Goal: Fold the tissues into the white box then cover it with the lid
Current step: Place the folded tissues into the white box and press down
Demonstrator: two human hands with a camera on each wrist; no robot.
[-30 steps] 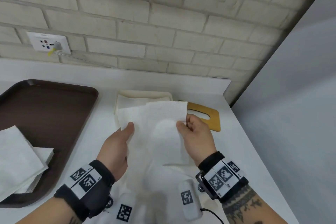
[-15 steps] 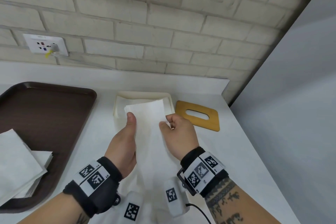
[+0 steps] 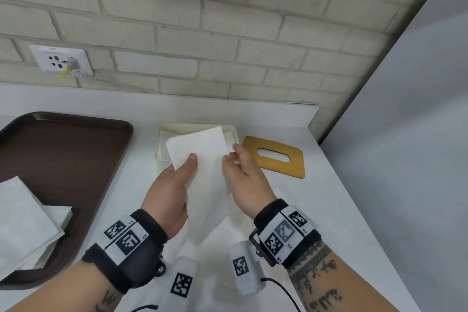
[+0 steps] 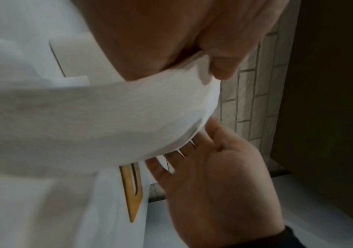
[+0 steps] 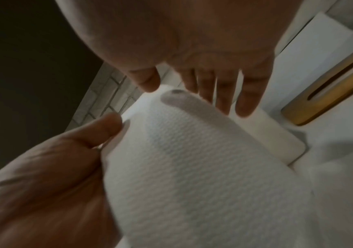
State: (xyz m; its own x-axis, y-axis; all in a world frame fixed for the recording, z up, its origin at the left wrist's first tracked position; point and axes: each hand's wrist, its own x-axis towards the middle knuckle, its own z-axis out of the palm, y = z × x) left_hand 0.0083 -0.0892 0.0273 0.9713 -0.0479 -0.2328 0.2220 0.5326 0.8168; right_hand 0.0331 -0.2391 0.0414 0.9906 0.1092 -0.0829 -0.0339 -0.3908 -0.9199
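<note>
A folded white tissue (image 3: 200,149) hangs above the near edge of the open white box (image 3: 234,133), which holds more tissue. My left hand (image 3: 188,164) pinches the tissue's left side, thumb on top and fingers hidden beneath. In the right wrist view the same thumb (image 5: 105,127) presses the embossed tissue (image 5: 192,167). My right hand (image 3: 234,157) is beside the tissue's right edge with straight fingers (image 5: 224,94), holding nothing. The wooden lid (image 3: 274,156) with its oval slot lies flat to the right of the box.
A brown tray (image 3: 63,149) on the left carries a stack of unfolded tissues (image 3: 22,223). A brick wall with a socket (image 3: 60,61) runs behind the white counter (image 3: 329,210). A grey panel bounds the right side, past the counter edge.
The wide sheet held by both hands is now a narrower folded strip. My right hand let go of its edge and opened. Both hands moved forward to the box.
</note>
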